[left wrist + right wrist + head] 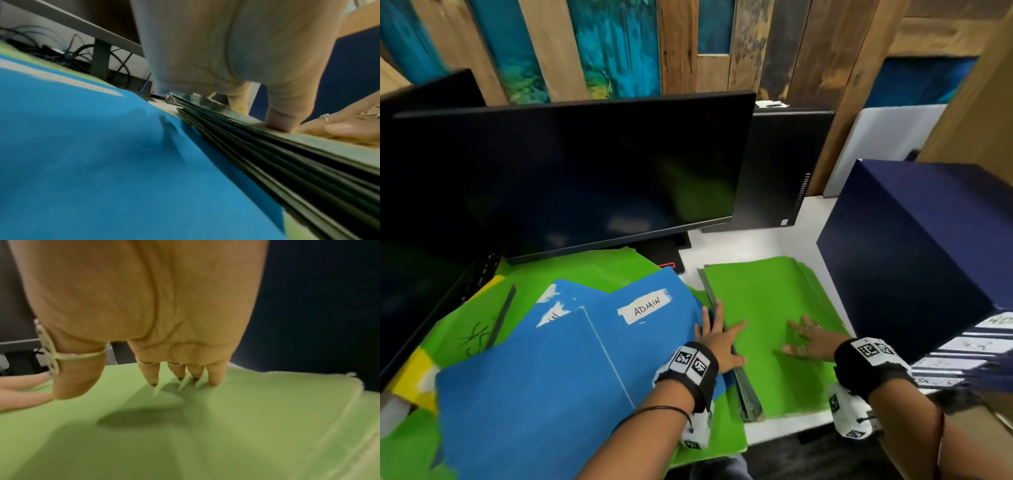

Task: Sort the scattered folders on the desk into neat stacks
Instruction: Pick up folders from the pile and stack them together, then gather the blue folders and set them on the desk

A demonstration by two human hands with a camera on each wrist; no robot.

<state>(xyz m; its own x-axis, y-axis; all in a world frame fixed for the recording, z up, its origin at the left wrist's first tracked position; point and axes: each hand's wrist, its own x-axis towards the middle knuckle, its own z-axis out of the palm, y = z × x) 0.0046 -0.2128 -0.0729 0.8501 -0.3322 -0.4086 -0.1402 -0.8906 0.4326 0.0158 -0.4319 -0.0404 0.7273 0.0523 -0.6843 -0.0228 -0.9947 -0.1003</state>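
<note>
A neat stack of green folders point(767, 308) lies on the white desk, right of centre. My right hand point(810, 341) rests flat on top of it with fingers spread point(180, 374). My left hand point(719, 337) lies open along the stack's left edge point(267, 155), thumb on top and fingers down its side. Left of the stack, blue folders point(571, 359), one labelled ADMIN point(645, 305), lie scattered over loose green folders point(465, 329) and a yellow one point(414, 373).
A dark monitor point(565, 178) stands behind the scattered pile, its base point(664, 253) near the stack's far corner. A black computer tower point(774, 171) is at the back. A large navy box point(924, 246) sits close to the stack's right side. The desk's front edge point(784, 433) runs below my wrists.
</note>
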